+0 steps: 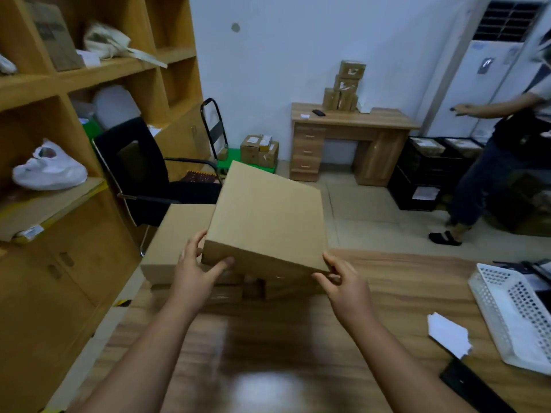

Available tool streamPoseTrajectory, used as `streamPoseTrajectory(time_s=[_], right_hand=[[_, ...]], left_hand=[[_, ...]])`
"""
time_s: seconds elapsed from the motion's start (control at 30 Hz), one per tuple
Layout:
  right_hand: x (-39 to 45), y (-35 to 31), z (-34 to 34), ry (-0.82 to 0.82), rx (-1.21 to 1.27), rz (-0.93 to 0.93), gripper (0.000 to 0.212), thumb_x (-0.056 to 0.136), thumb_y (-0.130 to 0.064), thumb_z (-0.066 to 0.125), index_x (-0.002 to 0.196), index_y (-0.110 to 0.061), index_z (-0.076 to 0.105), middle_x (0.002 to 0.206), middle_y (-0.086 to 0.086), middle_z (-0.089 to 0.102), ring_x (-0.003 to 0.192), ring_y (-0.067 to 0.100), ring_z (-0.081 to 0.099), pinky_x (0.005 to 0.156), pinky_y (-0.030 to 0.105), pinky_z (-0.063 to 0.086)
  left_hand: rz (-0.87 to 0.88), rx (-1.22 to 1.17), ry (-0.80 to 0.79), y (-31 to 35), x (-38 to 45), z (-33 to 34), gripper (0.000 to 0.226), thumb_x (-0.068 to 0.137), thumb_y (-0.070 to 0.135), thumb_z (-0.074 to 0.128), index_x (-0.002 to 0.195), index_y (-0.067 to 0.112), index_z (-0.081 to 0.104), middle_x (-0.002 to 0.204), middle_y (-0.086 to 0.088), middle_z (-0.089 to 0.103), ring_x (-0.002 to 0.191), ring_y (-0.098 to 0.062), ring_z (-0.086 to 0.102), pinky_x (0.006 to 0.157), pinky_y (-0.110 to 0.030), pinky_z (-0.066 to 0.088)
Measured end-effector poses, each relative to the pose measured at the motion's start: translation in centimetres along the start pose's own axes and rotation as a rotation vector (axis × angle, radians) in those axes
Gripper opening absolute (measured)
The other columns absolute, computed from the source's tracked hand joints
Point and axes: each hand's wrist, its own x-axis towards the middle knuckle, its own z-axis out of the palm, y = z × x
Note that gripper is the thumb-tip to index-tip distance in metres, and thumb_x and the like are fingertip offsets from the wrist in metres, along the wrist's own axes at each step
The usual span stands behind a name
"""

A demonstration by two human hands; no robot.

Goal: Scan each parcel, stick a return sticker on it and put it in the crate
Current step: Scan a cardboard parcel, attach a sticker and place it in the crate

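A parcel (265, 216) is held above the table (387, 281) by the left hand (193, 269) and right hand (343, 283); it likely must be scanned next.

Single head cam, looks fwd and down, close over wooden table (387, 293), room beyond.

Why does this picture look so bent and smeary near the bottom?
Head view: the wide lens bows the shelves and walls; a white glare patch sits on the table by the bottom edge, where the forearms blur; the held parcel stays fairly sharp.
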Motion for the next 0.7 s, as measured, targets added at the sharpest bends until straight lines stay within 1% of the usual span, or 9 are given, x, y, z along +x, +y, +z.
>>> streamPoseTrajectory(time_s=[0.1,0.2,0.27,0.33,0.37,0.43,0.5,0.63,0.7], right_hand=[[-3.1,3.6,-4.4,0.022,0.033,0.095,0.050,0.085,-0.017,0.075,0.132,-0.016,0.059,0.116,-0.007,0.058,0.094,0.007,0.063,0.084,0.013,0.050],[-6.5,7.2,-7.4,0.006,0.019,0.192,0.050,0.086,-0.021,0.073,0.133,-0.018,0.057,0.119,-0.003,0.059,0.091,0.000,0.059,0.074,0.005,0.044],[-8.1,9.2,-8.8,-0.032,0.017,0.255,0.049,0.088,-0.022,0.071,0.134,-0.017,0.055,0.122,0.000,0.060,0.088,-0.008,0.056,0.069,0.001,0.042],[-9.0,11.0,-9.7,-0.112,-0.010,0.306,0.048,0.090,-0.022,0.069,0.135,-0.014,0.054,0.126,0.003,0.061,0.091,-0.007,0.057,0.070,0.000,0.042],[-9.3,11.7,-10.1,-0.180,-0.059,0.320,0.048,0.092,-0.025,0.067,0.136,-0.015,0.053,0.129,0.003,0.060,0.098,-0.001,0.058,0.076,0.003,0.042],[-9.5,12.6,-11.0,-0.299,-0.216,0.290,0.046,0.093,-0.032,0.063,0.137,-0.021,0.053,0.133,0.000,0.057,0.117,0.011,0.055,0.093,0.020,0.044],[-8.9,12.4,-12.0,-0.288,-0.264,0.242,0.045,0.093,-0.037,0.060,0.136,-0.027,0.053,0.133,-0.003,0.056,0.118,0.011,0.054,0.097,0.028,0.046],[-6.8,9.2,-13.5,-0.179,-0.068,0.064,0.039,0.094,-0.040,0.058,0.132,-0.029,0.055,0.123,-0.013,0.055,0.106,0.000,0.055,0.080,0.014,0.046],[-6.1,7.7,-13.4,-0.206,-0.024,0.022,0.038,0.095,-0.038,0.058,0.132,-0.029,0.055,0.122,-0.013,0.052,0.108,0.000,0.053,0.081,0.012,0.043]], left_hand=[[0.000,-0.117,-0.149,3.2,-3.0,4.4,0.073,0.082,0.016,0.075,0.135,0.049,0.036,0.129,0.007,0.051,0.115,-0.015,0.056,0.097,-0.039,0.050],[0.017,-0.116,-0.214,4.7,-5.5,8.4,0.075,0.080,0.013,0.077,0.139,0.043,0.041,0.132,0.005,0.054,0.116,-0.014,0.057,0.098,-0.037,0.051],[0.054,-0.045,-0.200,5.4,-7.2,10.8,0.075,0.078,0.017,0.079,0.139,0.044,0.044,0.137,0.004,0.053,0.120,-0.014,0.055,0.100,-0.039,0.050],[0.119,0.076,-0.166,5.5,-8.9,13.1,0.075,0.078,0.019,0.080,0.141,0.040,0.045,0.144,0.004,0.046,0.128,-0.015,0.048,0.106,-0.041,0.045],[0.145,0.123,-0.154,5.5,-9.7,14.1,0.075,0.078,0.019,0.080,0.142,0.038,0.045,0.147,0.003,0.042,0.131,-0.016,0.044,0.109,-0.041,0.042],[0.167,0.209,-0.147,5.6,-11.3,16.0,0.073,0.078,0.019,0.080,0.141,0.037,0.046,0.152,0.000,0.035,0.136,-0.019,0.037,0.114,-0.039,0.036],[0.200,0.332,-0.163,5.4,-12.8,17.5,0.070,0.080,0.018,0.078,0.140,0.037,0.048,0.156,-0.004,0.028,0.141,-0.023,0.031,0.117,-0.035,0.028],[0.252,0.483,-0.190,4.7,-14.9,19.8,0.071,0.079,0.017,0.078,0.142,0.027,0.047,0.158,-0.002,0.024,0.139,-0.022,0.030,0.113,-0.027,0.019],[0.242,0.464,-0.188,4.3,-15.3,20.6,0.082,0.073,0.016,0.082,0.145,0.016,0.042,0.155,-0.003,0.030,0.137,-0.022,0.036,0.113,-0.025,0.021]])
